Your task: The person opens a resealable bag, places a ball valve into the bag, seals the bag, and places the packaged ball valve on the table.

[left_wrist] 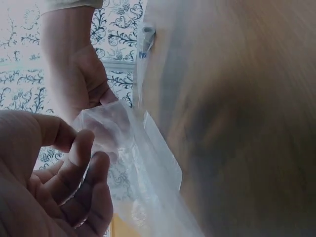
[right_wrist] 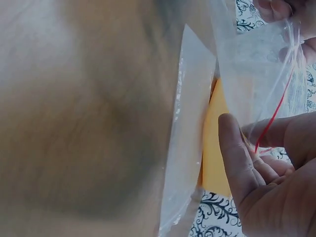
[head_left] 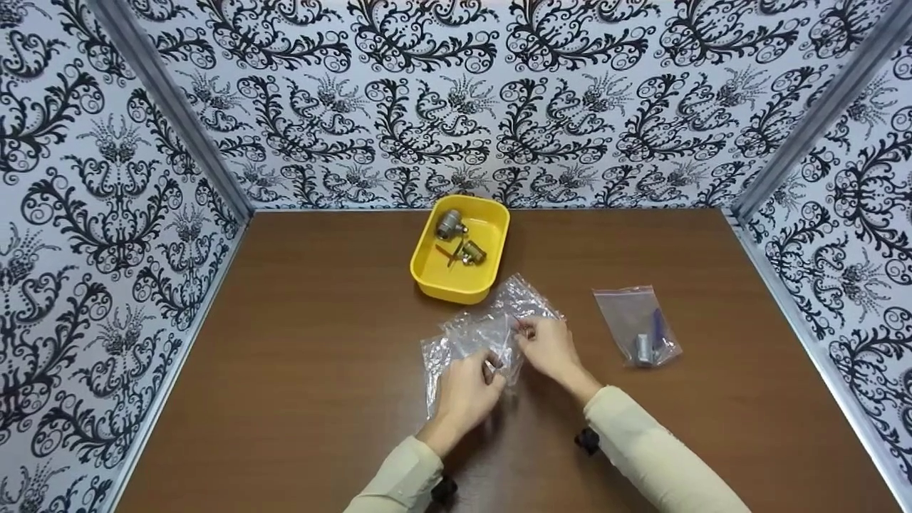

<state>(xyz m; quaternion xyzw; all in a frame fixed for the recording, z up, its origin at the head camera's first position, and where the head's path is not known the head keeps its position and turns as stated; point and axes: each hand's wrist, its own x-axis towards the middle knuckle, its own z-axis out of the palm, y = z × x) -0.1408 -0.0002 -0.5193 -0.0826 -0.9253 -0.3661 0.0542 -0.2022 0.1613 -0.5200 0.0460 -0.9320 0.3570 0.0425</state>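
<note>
Over the middle of the worktop (head_left: pixel 306 320), well short of its far edge, the left hand (head_left: pixel 467 388) and right hand (head_left: pixel 548 345) both pinch a clear bag (right_wrist: pixel 256 59), the right at its red-lined edge. The film looks thin and slick, so uneven pulling could tear it or let it slip. A loose bag (right_wrist: pixel 185 133) beneath might get dragged along, and a forward push could bump the yellow tray (head_left: pixel 452 293) near the far edge.

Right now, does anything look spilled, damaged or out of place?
Nothing stands out: no spill or damage shows. Metal fittings sit in the yellow tray, a parts bag lies to its right, and the left hand and right hand hold a clear bag.
</note>
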